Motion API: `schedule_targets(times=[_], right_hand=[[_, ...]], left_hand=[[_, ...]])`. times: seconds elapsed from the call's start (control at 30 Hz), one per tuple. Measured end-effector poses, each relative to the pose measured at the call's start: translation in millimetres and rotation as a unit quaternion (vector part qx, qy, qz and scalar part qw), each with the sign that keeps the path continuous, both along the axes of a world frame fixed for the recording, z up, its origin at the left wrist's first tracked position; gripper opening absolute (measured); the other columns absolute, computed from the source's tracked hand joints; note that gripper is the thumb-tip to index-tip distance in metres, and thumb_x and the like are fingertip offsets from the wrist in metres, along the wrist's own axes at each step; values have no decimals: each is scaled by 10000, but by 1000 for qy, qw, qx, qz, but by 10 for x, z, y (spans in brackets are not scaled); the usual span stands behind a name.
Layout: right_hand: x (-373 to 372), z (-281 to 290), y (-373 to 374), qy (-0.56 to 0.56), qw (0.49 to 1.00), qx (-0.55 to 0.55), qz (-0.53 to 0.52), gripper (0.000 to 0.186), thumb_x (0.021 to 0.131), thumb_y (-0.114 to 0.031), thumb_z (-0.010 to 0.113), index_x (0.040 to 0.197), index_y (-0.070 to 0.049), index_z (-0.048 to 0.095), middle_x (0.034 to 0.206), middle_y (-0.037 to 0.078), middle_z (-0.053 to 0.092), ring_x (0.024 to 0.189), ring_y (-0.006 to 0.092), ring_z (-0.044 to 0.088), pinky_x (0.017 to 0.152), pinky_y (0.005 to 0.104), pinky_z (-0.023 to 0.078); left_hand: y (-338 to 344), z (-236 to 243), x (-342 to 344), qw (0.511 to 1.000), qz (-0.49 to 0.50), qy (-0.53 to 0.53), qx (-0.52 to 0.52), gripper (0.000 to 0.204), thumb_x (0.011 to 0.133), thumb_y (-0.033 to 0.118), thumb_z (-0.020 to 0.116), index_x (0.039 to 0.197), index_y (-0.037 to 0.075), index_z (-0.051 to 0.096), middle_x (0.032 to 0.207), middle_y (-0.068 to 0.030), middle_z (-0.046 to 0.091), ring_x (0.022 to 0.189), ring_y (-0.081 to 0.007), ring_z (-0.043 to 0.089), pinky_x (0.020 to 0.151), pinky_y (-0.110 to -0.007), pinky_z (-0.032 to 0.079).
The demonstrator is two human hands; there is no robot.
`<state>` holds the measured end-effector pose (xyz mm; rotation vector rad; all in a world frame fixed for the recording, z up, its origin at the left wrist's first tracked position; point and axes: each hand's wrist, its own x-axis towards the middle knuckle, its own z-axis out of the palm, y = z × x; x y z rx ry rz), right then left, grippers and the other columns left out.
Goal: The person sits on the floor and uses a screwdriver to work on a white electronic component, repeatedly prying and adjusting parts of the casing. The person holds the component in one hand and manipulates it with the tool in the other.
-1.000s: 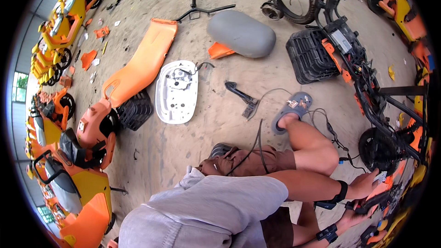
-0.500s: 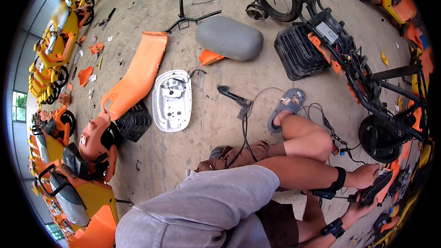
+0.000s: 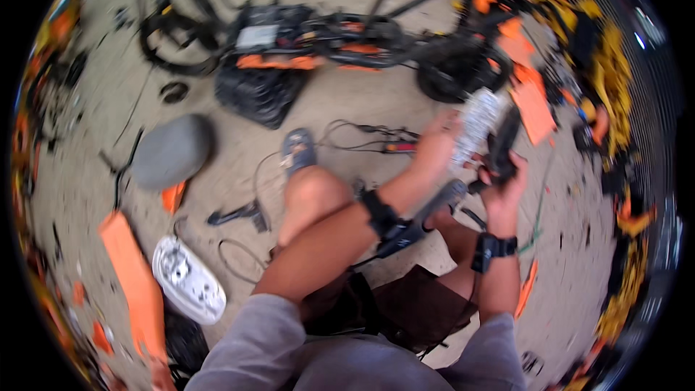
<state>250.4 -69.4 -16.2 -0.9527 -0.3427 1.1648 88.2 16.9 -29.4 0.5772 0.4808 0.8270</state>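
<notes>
My left hand (image 3: 439, 136), smeared by motion, has its fingers closed at the edge of a crinkled silvery piece (image 3: 478, 124) that looks like foil. Beside it, my right hand (image 3: 508, 179) grips the lower end of a curved black part (image 3: 502, 143), with the fingers wrapped around it. The silvery piece and the black part are close together; blur hides whether they are joined. Both are held up off the floor, in front of my bent knees. A long dark object (image 3: 411, 237), too blurred to name, shows under my left forearm.
A stripped scooter frame (image 3: 405, 47) with a black basket (image 3: 260, 93) stands ahead. A grey seat (image 3: 172, 152), a long orange panel (image 3: 134, 282) and a white shell (image 3: 190, 280) lie to the left. Cables (image 3: 355, 137) cross the floor. Orange panels (image 3: 533, 108) and yellow parts (image 3: 615, 101) line the right.
My view has swung right, so the scooter frame and floor parts appear farther left. Both hands now show nearer the middle, and the silvery piece is much more visible beside the black part.
</notes>
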Motion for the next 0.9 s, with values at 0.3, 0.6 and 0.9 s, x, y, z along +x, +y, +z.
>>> schedule_targets(times=[0.3, 0.6, 0.9], right_hand=[[-173, 207, -64, 44, 997, 56, 38, 358, 866, -239, 574, 1048, 66, 617, 819, 127, 652, 557, 121, 476, 478, 287, 388], [-268, 253, -90, 14, 991, 74, 107, 396, 819, -263, 585, 1060, 50, 610, 743, 122, 634, 519, 151, 477, 469, 309, 401], [-250, 209, -81, 35, 989, 73, 123, 407, 826, -243, 578, 1111, 47, 596, 836, 136, 669, 576, 154, 512, 528, 293, 421]], left_hand=[[-33, 309, -271, 996, -64, -54, 43, 376, 1084, 257, 325, 1353, 15, 425, 1245, -276, 621, 1014, -406, 690, 836, -509, 587], [-37, 397, -416, 994, -76, -35, 72, 380, 1080, 251, 359, 1378, 28, 434, 1271, -219, 620, 1064, -326, 681, 877, -478, 574], [-50, 427, -404, 998, -25, -25, 46, 370, 1080, 256, 392, 1357, 21, 462, 1190, -221, 664, 975, -343, 714, 822, -469, 599]])
